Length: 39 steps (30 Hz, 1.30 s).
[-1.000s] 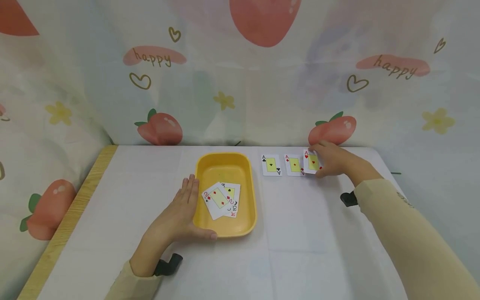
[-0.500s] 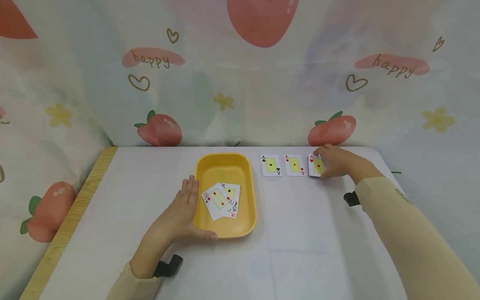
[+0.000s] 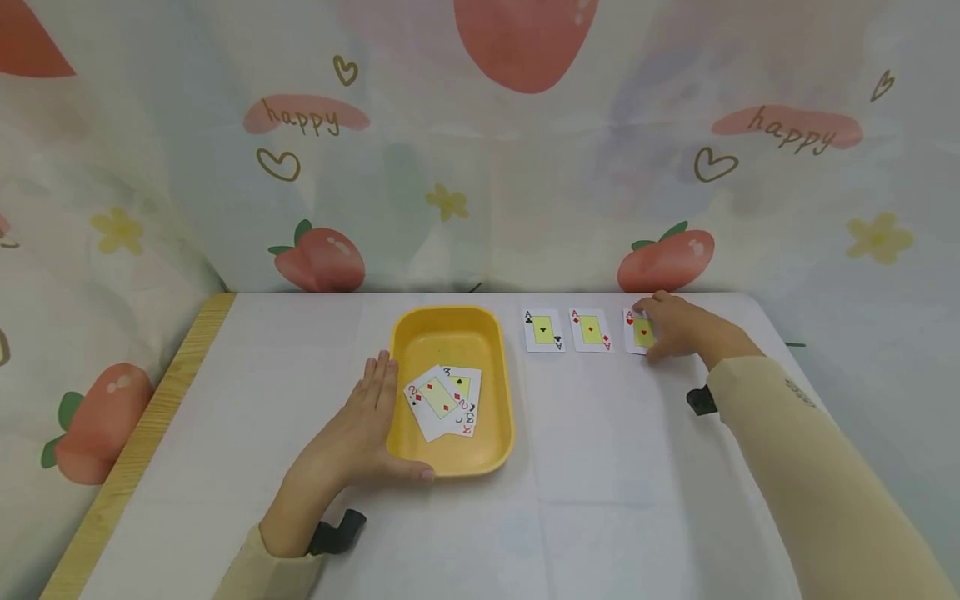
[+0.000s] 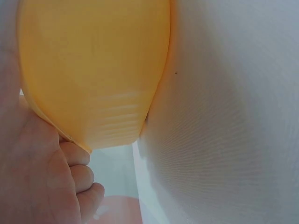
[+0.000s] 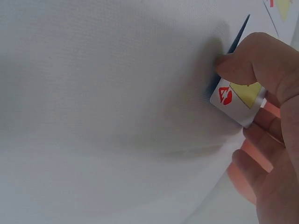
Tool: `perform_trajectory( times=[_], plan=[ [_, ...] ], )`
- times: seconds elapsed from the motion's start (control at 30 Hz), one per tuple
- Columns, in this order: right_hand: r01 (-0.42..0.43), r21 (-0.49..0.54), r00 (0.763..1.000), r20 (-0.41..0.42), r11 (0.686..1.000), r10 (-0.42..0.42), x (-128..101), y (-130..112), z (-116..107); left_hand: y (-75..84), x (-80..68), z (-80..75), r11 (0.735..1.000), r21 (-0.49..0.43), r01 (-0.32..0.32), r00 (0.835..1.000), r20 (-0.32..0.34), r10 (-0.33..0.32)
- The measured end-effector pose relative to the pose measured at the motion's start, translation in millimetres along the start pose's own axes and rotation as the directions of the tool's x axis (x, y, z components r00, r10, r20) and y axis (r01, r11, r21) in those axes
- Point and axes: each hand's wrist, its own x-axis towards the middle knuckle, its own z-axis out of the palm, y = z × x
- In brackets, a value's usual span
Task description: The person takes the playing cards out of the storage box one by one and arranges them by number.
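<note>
The ace of hearts playing card (image 3: pixel 637 331), white with a pale yellow centre panel, lies at about 1 o'clock on the white cloth-covered table (image 3: pixel 600 500), pinched by the right hand (image 3: pixel 678 327); the thumb and curled fingers hold its right edge, and the wrist view shows one corner (image 5: pixel 233 100) lifted slightly off the cloth.

Nearest, at about 7 o'clock, the left hand (image 3: pixel 352 433) rests flat on the table with straight fingers along the left wall of a shallow yellow plastic rectangular tray (image 3: pixel 450 329), the thumb lying along the tray's near edge. Inside the tray, a few playing cards (image 3: pixel 444 400) overlap face up, a two of diamonds on top.

Farther back, at 12 to 1 o'clock, three aces form a row: the ace of clubs (image 3: pixel 543 330), then the ace of diamonds (image 3: pixel 590 330) just beside it, then the held ace of hearts at the right end.

Behind the table hangs a pale fabric backdrop (image 3: pixel 480 167) printed with peaches, hearts, flowers and the word "happy".
</note>
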Motion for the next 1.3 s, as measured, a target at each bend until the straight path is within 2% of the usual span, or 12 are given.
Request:
perform_trajectory(
  times=[0.17,0.47,0.67,0.8,1.0,1.13,1.3],
  plan=[
    [-0.001,0.018,1.000,-0.006,1.000,0.001,0.2,-1.1,1.2,0.0,-0.5,0.0,1.000,0.001,-0.006,1.000,-0.003,0.006],
    [-0.025,0.013,0.999,0.040,1.000,0.025,-1.4,-5.2,3.0,-0.1,0.0,-0.2,1.000,0.008,-0.013,1.000,0.001,0.013],
    [-0.010,0.004,1.000,0.016,1.000,0.010,-3.4,-6.9,5.0,-1.1,1.4,0.1,1.000,0.005,-0.028,1.000,-0.003,0.028],
    [0.019,0.001,1.000,-0.005,1.000,-0.019,-6.9,-15.0,2.9,-1.7,0.9,0.8,1.000,0.002,-0.011,1.000,0.002,0.011],
    [0.146,-0.016,0.985,-0.089,0.989,-0.147,-17.6,-42.6,-7.2,-0.8,1.5,0.7,1.000,-0.009,-0.009,1.000,0.005,0.009],
    [0.221,-0.016,0.966,-0.135,0.975,-0.222,-23.5,-73.2,-12.6,0.2,1.4,0.3,1.000,-0.007,0.009,1.000,0.010,-0.009],
    [0.291,-0.036,0.944,-0.149,0.956,-0.293,-29.5,-113.7,-16.9,0.9,1.1,0.8,1.000,-0.007,0.012,1.000,0.001,-0.012]
  ],
)
